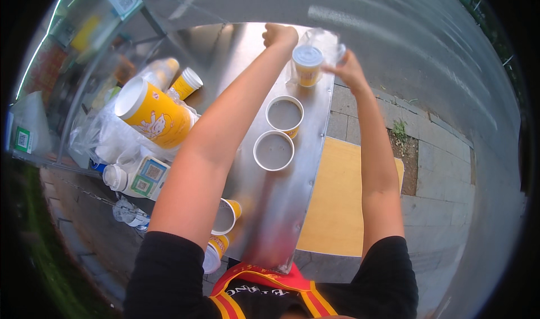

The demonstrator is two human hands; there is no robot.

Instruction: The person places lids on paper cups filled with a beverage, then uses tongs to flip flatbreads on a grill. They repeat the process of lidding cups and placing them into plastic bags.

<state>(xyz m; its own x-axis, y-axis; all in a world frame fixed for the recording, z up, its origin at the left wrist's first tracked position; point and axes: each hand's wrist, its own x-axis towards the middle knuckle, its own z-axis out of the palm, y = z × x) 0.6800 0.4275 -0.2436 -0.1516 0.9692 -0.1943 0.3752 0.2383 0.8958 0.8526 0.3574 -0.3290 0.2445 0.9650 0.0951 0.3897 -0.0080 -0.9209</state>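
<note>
A yellow paper cup (308,75) with a pale plastic lid stands inside a clear plastic bag (324,40) at the far end of the metal counter (257,205). My right hand (348,72), blurred, is at the bag's right side with its fingers on the plastic. Left of the cup, my left hand (282,35) is curled; whether it grips anything is hidden. Two uncovered cups of greyish-brown drink, one farther (285,113) and one nearer (274,150), stand upright between my arms. Beside my left forearm is another open cup (225,218), with a lidded cup (213,258) nearer me.
A large yellow paper tub (158,112), crumpled plastic bags (101,129) and a stand with printed codes (148,176) crowd the left. Upside-down cups (187,83) lie behind them. A yellow board (337,201) sits right of the counter, beside the pavement (438,218).
</note>
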